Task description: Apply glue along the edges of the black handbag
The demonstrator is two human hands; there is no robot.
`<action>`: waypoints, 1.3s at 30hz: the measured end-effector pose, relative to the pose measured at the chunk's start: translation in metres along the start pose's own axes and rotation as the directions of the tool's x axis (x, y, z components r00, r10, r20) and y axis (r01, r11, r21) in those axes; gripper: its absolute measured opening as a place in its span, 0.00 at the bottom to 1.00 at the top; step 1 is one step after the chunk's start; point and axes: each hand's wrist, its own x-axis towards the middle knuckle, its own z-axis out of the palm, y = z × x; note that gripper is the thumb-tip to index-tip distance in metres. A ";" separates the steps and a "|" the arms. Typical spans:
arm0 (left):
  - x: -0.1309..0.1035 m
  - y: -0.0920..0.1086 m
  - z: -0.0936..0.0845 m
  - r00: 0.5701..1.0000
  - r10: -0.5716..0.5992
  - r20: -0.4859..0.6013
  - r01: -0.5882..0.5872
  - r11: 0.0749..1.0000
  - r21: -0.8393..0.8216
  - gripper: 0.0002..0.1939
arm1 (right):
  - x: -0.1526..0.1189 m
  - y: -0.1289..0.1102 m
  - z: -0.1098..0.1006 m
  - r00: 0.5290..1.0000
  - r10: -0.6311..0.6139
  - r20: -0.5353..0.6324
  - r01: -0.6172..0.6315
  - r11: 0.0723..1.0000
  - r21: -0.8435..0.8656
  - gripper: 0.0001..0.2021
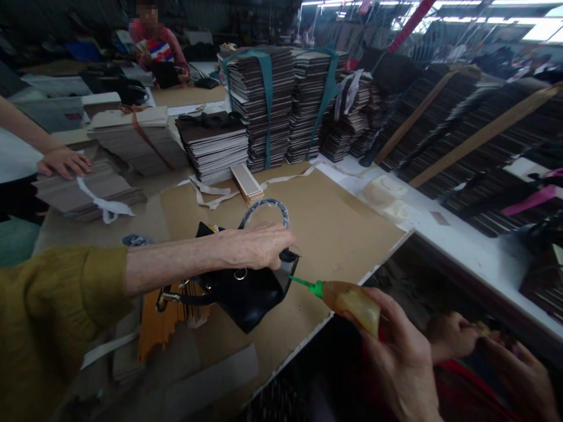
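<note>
A black handbag (253, 302) lies tilted on the brown work board, its plastic-wrapped handle (278, 204) arching up behind my left hand. My left hand (268, 243) is closed on the bag's upper right edge, where a grey inner patch shows; the fingertips are partly hidden. In my right hand (400, 351) is a squeeze glue bottle (352, 302) of yellowish, translucent look, gripped round its body. Its thin green nozzle (303, 282) points left, with the tip at the bag's right edge. A black strap (193, 298) with metal clasps hangs off the bag's left side.
Orange strips (158, 322) lie left of the bag. Behind stand tied stacks of dark panels (264, 111) and a small pale block (247, 183). Another person's hand (65, 161) rests on a cardboard stack at left. Someone else's hands (453, 335) work at lower right. A person (160, 53) sits at the back.
</note>
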 end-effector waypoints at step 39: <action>-0.007 -0.003 0.030 0.983 0.054 -0.174 -0.049 0.998 0.030 0.11 | -0.013 0.009 0.012 0.984 -0.147 0.098 0.162 0.974 -0.161 0.11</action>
